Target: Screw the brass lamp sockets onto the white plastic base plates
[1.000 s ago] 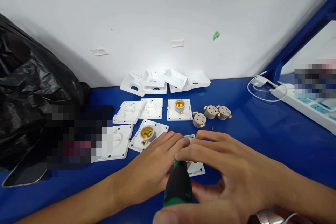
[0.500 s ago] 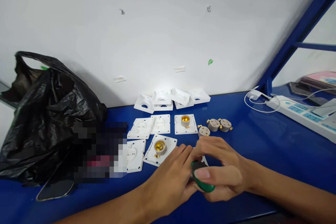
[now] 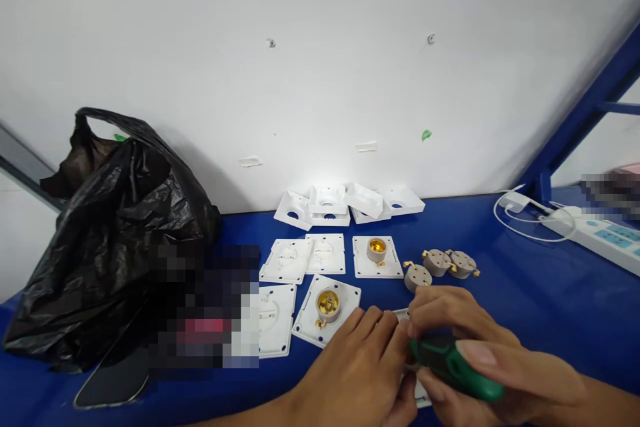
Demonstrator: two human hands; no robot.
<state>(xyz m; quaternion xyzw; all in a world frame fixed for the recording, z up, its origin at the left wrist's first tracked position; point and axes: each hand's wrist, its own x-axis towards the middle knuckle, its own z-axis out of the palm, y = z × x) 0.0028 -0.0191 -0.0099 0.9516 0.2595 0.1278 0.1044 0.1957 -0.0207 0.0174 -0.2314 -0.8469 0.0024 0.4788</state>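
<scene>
My right hand (image 3: 485,353) is closed around the green and black handle of a screwdriver (image 3: 463,370), which lies slanted, its butt end toward the right. My left hand (image 3: 367,363) has its fingers curled down beside the screwdriver's front end; what they grip is hidden. Under both hands, parts of a white square plate (image 3: 423,392) show. Just left of my left hand lies a white plate (image 3: 306,327) bearing a round lamp socket (image 3: 329,305) with a gold-coloured inside. Beyond my right hand are loose grey round sockets (image 3: 418,277) with brass tabs.
More white plates (image 3: 277,320) lie on the blue table (image 3: 520,307), one with a socket (image 3: 376,250). White box-shaped covers (image 3: 364,201) are piled against the wall. At left stand a black plastic bag (image 3: 125,213) and a phone (image 3: 113,373); at right, a power strip (image 3: 607,237) with white cable.
The screwdriver handle has tipped over toward the right, showing more of its length. My right hand has turned with it. The whole view has shifted, so things sit lower and further right.
</scene>
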